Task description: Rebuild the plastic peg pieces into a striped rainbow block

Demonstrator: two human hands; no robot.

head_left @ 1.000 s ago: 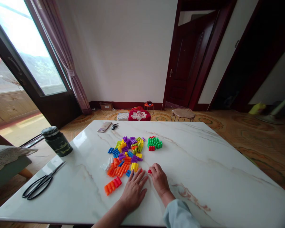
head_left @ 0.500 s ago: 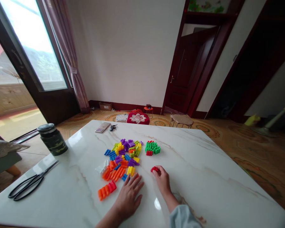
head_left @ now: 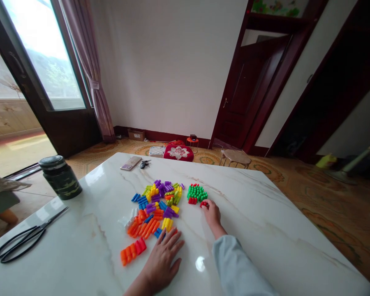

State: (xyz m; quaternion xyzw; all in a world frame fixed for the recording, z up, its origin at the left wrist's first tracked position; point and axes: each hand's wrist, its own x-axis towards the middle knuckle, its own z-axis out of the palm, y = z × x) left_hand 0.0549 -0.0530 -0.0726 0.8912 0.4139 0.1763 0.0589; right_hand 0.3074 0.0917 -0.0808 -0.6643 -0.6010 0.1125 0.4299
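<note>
The right hand [head_left: 212,213], grip closed on small red plastic pieces [head_left: 204,204], has moved mid-frame beside the knobbly green plastic cluster [head_left: 197,192]; the left hand [head_left: 160,263] lies open.

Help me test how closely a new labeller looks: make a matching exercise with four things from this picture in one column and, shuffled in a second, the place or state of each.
Things
1. Scissors
2. Phone
3. Dark jar
4. Right hand

Places and states
A. Standing upright by the left edge of the table
B. Pinching a red piece close to the green pieces
C. Lying flat, blades pointing away from the person
D. Beside the keys

Right pairs: 1-C, 2-D, 3-A, 4-B
</note>
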